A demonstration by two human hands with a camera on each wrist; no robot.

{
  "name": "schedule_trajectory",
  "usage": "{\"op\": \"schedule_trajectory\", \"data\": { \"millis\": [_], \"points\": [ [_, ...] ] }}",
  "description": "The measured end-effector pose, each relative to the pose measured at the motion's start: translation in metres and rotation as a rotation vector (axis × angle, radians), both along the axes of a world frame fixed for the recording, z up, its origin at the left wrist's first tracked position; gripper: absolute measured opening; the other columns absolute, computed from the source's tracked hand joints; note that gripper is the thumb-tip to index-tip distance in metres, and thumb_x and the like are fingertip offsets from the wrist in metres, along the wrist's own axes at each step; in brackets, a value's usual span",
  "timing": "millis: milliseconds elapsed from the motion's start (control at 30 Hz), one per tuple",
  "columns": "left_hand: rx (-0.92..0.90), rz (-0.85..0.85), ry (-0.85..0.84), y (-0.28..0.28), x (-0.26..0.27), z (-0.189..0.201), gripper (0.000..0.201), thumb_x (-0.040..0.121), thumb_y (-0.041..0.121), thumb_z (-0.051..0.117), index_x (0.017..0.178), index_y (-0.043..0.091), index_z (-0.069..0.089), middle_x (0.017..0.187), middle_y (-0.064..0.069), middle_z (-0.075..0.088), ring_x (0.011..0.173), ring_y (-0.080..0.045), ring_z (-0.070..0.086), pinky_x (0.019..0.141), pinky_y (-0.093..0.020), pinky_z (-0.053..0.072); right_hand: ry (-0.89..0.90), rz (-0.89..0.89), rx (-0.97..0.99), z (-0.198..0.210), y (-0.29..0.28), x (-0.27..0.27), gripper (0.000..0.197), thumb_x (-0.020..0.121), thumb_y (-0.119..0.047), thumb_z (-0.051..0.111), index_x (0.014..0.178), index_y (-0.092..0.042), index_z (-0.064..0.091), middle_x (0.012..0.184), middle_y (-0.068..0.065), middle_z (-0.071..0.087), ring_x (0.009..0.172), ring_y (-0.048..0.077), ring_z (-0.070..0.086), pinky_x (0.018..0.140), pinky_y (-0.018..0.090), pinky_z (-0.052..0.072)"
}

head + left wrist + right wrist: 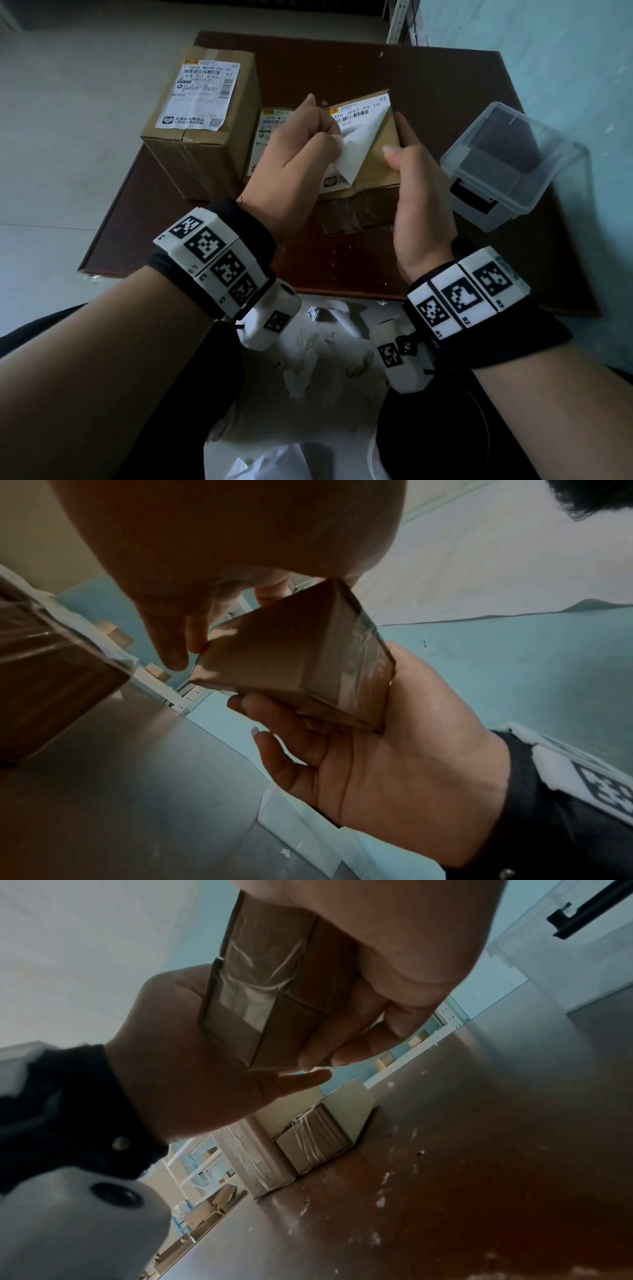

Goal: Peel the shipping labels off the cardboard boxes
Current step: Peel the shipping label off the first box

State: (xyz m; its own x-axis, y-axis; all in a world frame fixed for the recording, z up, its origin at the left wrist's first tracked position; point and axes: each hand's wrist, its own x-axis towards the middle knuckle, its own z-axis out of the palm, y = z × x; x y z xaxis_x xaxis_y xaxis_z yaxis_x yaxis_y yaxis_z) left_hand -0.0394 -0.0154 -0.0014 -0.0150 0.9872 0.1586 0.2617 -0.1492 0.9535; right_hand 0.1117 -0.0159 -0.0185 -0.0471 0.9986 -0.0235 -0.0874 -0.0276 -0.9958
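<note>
I hold a small cardboard box (376, 164) up over the brown table (445, 75). Its white shipping label (358, 144) is part peeled, the loose flap folded back to show its blank underside, while the printed top strip still sticks. My left hand (334, 135) pinches that flap. My right hand (397, 137) grips the box's right edge, thumb on top. The left wrist view shows the box (291, 664) from below, resting in my right hand (342, 750). The right wrist view shows the taped box (267, 988) between both hands.
A larger box (202, 144) with a full label (198, 96) stands at the back left. Another labelled box (270, 126) sits behind my left hand. A clear plastic container (507, 164) is at the right. Paper scraps (308, 359) lie below the table's near edge.
</note>
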Motion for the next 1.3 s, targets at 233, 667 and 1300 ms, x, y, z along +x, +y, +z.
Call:
{"op": "schedule_trajectory", "data": {
  "millis": [233, 667, 1300],
  "points": [
    [0.055, -0.012, 0.024, -0.004, 0.002, -0.008, 0.021, 0.088, 0.018, 0.042, 0.086, 0.001, 0.054, 0.111, 0.001, 0.061, 0.113, 0.025, 0.041, 0.102, -0.006, 0.032, 0.042, 0.002, -0.023, -0.003, -0.004, -0.001, 0.068, 0.095, -0.031, 0.049, 0.162, -0.019, 0.047, 0.134, 0.007, 0.072, 0.116, 0.020, 0.073, 0.092, 0.038, 0.063],
    [-0.130, -0.006, -0.047, -0.001, 0.003, -0.011, 0.058, 0.093, 0.033, 0.048, 0.143, 0.003, 0.054, 0.163, -0.004, 0.036, 0.142, -0.001, 0.037, 0.110, -0.015, 0.037, 0.074, -0.007, -0.151, -0.001, 0.000, -0.002, 0.076, 0.077, -0.049, 0.060, 0.149, -0.023, 0.059, 0.135, 0.013, 0.071, 0.126, 0.035, 0.068, 0.108, 0.063, 0.055],
    [-0.061, 0.050, 0.151, -0.007, 0.015, -0.019, 0.040, 0.106, 0.033, 0.054, 0.080, 0.004, 0.062, 0.063, 0.004, 0.049, 0.057, -0.006, 0.045, 0.052, -0.020, 0.038, 0.391, -0.096, -0.404, -0.005, 0.008, 0.012, 0.054, 0.091, -0.039, 0.072, 0.137, -0.012, 0.067, 0.128, 0.023, 0.075, 0.116, 0.039, 0.076, 0.103, 0.061, 0.059]
  ]
}}
